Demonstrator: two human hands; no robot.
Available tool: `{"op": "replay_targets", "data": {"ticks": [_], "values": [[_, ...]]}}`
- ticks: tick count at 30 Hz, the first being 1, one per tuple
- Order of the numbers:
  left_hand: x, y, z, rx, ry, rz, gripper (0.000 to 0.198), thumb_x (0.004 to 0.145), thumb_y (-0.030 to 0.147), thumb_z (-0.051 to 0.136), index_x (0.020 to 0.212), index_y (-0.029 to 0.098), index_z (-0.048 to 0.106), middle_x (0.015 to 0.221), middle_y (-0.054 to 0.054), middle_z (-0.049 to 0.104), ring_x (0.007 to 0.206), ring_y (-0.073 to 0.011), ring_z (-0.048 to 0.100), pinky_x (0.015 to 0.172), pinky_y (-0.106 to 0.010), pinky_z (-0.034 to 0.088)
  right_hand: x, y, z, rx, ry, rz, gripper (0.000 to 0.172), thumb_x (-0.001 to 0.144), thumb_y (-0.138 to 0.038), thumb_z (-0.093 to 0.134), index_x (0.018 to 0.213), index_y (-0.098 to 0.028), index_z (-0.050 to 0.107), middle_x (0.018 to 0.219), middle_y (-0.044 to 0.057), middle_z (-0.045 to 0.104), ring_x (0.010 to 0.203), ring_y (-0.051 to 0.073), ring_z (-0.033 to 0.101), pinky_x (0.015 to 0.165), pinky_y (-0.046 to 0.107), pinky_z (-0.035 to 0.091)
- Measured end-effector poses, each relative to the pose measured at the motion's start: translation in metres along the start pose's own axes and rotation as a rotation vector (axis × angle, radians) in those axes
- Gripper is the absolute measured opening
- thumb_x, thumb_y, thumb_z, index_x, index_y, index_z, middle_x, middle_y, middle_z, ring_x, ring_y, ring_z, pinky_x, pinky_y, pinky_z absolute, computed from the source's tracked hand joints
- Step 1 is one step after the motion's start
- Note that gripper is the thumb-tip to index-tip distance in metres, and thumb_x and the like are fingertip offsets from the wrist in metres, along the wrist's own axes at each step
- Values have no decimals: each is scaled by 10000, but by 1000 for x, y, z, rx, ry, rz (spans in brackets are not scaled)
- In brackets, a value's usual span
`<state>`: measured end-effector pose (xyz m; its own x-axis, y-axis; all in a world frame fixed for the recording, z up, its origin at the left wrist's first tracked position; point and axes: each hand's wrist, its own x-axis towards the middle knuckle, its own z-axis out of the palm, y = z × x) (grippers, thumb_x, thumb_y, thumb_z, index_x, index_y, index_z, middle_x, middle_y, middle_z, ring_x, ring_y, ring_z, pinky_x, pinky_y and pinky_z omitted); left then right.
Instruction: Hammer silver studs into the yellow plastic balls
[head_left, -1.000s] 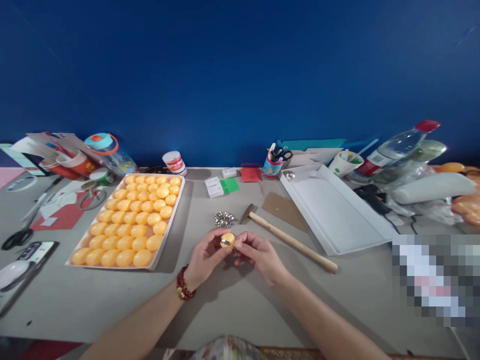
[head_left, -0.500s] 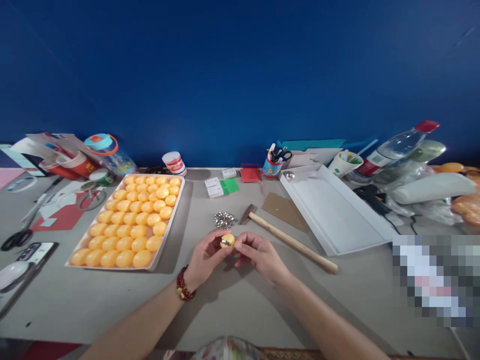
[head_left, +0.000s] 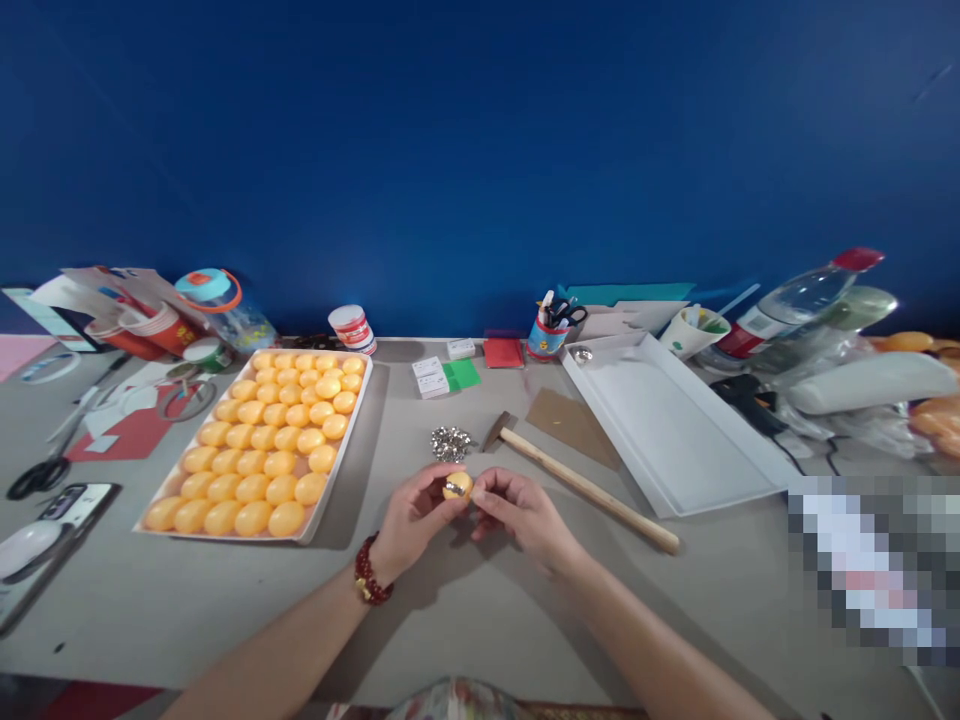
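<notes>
An orange ping-pong ball with a shiny silver metal piece across its front is held low over the table. My left hand grips it between thumb and fingers; a dark red bead bracelet circles that wrist. At the ball's right edge, my right hand pinches with thumb and forefinger, the other fingers curled below. Just beyond the hands lies a heap of small silver metal pieces. A hammer with a wooden handle rests to the right, its head close to the heap.
At left stands a shallow box filled with rows of orange balls. A white tray at right holds one small silver item in its far corner. Brown card, small white boxes, a pen cup and bottles stand around.
The camera view has shifted slightly. Both hands stay at the ball, which has turned or moved only a little.
</notes>
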<state>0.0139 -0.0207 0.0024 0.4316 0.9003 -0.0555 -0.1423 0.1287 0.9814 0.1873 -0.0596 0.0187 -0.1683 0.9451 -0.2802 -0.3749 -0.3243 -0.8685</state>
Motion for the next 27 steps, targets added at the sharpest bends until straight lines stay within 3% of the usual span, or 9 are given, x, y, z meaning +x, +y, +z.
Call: {"op": "replay_targets", "data": {"ticks": [27], "values": [[0, -6, -3, 89, 34, -15, 426, 722, 341, 768, 1096, 149, 700, 987, -95, 735, 776, -199, 672, 718, -322, 573, 0, -3, -1, -102, 11, 28, 402, 711, -525, 751, 751, -167, 573, 683, -40, 596, 543, 105, 621, 559, 233, 481]]}}
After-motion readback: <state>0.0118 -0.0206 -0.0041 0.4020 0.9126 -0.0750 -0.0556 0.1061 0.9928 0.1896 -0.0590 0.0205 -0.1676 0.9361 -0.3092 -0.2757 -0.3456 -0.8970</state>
